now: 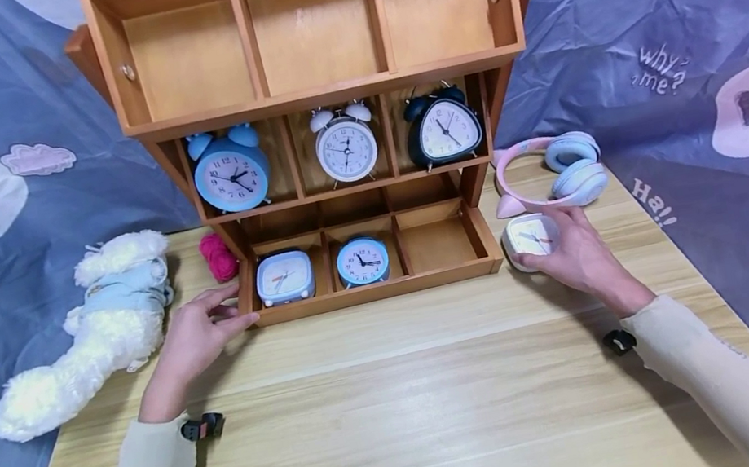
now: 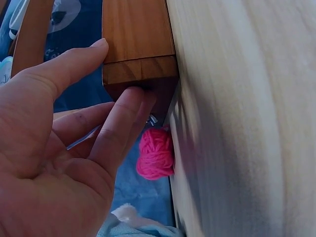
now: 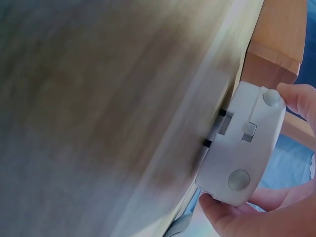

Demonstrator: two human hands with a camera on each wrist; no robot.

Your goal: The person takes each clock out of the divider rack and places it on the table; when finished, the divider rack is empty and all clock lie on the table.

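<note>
A wooden shelf unit (image 1: 370, 294) stands at the back of the table. My left hand (image 1: 211, 323) rests against its lower left corner (image 2: 138, 49), thumb on top and straight fingers (image 2: 123, 123) touching the side. To the right of the shelf, my right hand (image 1: 575, 254) grips a small white clock (image 1: 531, 236) that stands on the table. In the right wrist view the back of the white clock (image 3: 247, 143) shows, held between my fingers (image 3: 237, 217). The lower tray holds a pale blue square clock (image 1: 284, 277) and a round blue clock (image 1: 362, 260); its right compartment (image 1: 437, 243) is empty.
The middle row holds blue (image 1: 230, 172), white (image 1: 346, 145) and black (image 1: 442, 127) alarm clocks; the top row is empty. A pink yarn ball (image 1: 220, 256) and a white plush toy (image 1: 100, 329) lie to the left. Pink-and-blue headphones (image 1: 557, 170) lie behind the white clock.
</note>
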